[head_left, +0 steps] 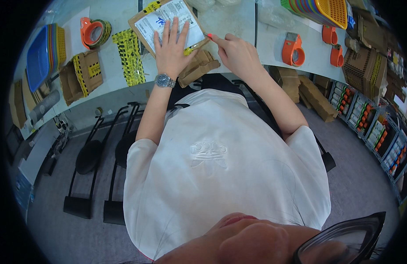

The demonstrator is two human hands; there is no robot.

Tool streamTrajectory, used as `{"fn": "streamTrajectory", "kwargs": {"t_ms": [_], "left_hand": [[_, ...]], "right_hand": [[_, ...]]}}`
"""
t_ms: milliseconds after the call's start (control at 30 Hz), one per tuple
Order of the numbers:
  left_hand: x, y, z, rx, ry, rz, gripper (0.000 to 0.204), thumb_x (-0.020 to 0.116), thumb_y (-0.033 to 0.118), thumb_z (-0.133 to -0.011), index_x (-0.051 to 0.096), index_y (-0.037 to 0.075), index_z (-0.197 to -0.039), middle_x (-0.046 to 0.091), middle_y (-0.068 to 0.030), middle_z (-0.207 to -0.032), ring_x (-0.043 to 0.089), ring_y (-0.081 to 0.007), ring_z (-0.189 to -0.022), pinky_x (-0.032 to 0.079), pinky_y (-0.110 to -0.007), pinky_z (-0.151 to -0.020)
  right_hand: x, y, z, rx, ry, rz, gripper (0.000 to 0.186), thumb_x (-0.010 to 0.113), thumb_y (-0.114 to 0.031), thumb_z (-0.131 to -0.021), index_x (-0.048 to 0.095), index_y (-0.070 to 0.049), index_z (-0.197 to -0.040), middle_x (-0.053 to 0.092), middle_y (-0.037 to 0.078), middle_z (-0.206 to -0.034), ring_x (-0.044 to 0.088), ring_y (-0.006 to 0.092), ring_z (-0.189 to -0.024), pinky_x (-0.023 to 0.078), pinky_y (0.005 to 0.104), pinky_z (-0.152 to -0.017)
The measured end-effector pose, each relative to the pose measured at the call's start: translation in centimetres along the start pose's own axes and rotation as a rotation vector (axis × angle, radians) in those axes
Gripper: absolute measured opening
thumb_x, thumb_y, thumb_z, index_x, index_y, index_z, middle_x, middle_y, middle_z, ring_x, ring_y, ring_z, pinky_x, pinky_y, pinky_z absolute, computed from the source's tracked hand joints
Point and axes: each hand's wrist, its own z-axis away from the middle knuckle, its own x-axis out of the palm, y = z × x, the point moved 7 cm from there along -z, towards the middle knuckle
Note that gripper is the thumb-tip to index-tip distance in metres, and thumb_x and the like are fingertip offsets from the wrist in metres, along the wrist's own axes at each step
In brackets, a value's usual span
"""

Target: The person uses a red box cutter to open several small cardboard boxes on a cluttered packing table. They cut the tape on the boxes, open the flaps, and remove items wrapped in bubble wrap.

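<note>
A taped cardboard box [134, 22] with a white printed label [147, 30] lies at the table's near edge, turned slightly. My left hand [171, 50] rests flat on its top, fingers spread across the label. At the box's right edge, my right hand [239, 53] is closed around a small red tool [209, 35], which looks like a box cutter; most of it is hidden in my fingers. Just below the box, a crumpled piece of brown cardboard [199, 69] sits at the table edge.
Yellow-black tape strips [129, 57] and an orange tape dispenser [85, 33] lie left, beside an open carton [89, 72] and stacked baskets [39, 59]. To the right are another orange dispenser [293, 49] and more baskets [333, 12]. Black stools [89, 156] stand below the table.
</note>
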Motion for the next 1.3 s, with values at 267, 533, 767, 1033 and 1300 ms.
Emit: {"fn": "streamTrajectory", "kwargs": {"t_ms": [267, 533, 767, 1033, 1300], "left_hand": [[0.2, -0.1, -0.3, -0.026, -0.04, -0.036, 0.094, 0.084, 0.039, -0.069, 0.039, 0.032, -0.151, 0.032, -0.0031, -0.161, 0.031, -0.0248, -0.147, 0.023, -0.056, -0.118], [0.3, -0.3, -0.1, -0.017, -0.042, -0.033, 0.096, 0.084, 0.038, -0.069, 0.038, 0.03, -0.152, 0.032, -0.0035, -0.161, 0.028, -0.0252, -0.148, 0.022, -0.058, -0.118], [-0.1, -0.4, 0.0, -0.011, 0.006, -0.002, 0.094, 0.082, 0.041, -0.07, 0.039, 0.029, -0.152, 0.031, -0.0047, -0.161, 0.027, -0.0261, -0.148, 0.019, -0.058, -0.119], [-2.4, -0.7, -0.4, -0.019, 0.084, 0.384, 0.09, 0.081, 0.043, -0.074, 0.042, 0.018, -0.151, 0.028, -0.019, -0.16, 0.024, -0.0402, -0.148, 0.019, -0.056, -0.118], [-3.1, -5.3, 1.9, 0.17, -0.071, 0.141, 0.068, 0.068, 0.046, -0.088, 0.05, 0.018, -0.147, 0.031, -0.0151, -0.161, 0.029, -0.0364, -0.147, 0.022, -0.055, -0.118]], "right_hand": [[0.4, -0.5, -1.4, 0.031, -0.147, 0.065, 0.034, 0.059, -0.01, -0.088, 0.072, -0.013, -0.119, 0.066, 0.012, -0.079, 0.068, 0.029, -0.069, 0.056, 0.0408, -0.062], [1.3, 4.7, -6.5, 0.123, -0.592, -0.312, 0.037, 0.057, -0.014, -0.089, 0.072, -0.016, -0.124, 0.063, 0.005, -0.069, 0.056, 0.017, -0.054, 0.046, 0.0322, -0.052], [3.2, 9.2, -4.0, 0.531, -0.858, -0.973, 0.035, 0.057, -0.022, -0.098, 0.067, -0.016, -0.131, 0.052, -0.005, -0.067, 0.033, 0.0013, -0.047, 0.023, 0.0212, -0.04], [2.9, 8.6, 1.0, 0.517, -0.2, -1.11, 0.037, 0.057, -0.026, -0.102, 0.062, -0.007, -0.133, 0.053, -0.003, -0.073, 0.039, 0.0023, -0.049, 0.03, 0.0184, -0.044], [7.9, 4.4, 4.0, 0.657, 0.019, -1.381, 0.034, 0.055, -0.028, -0.104, 0.059, -0.005, -0.129, 0.053, -0.002, -0.076, 0.05, 0.0051, -0.06, 0.04, 0.022, -0.053]]}}
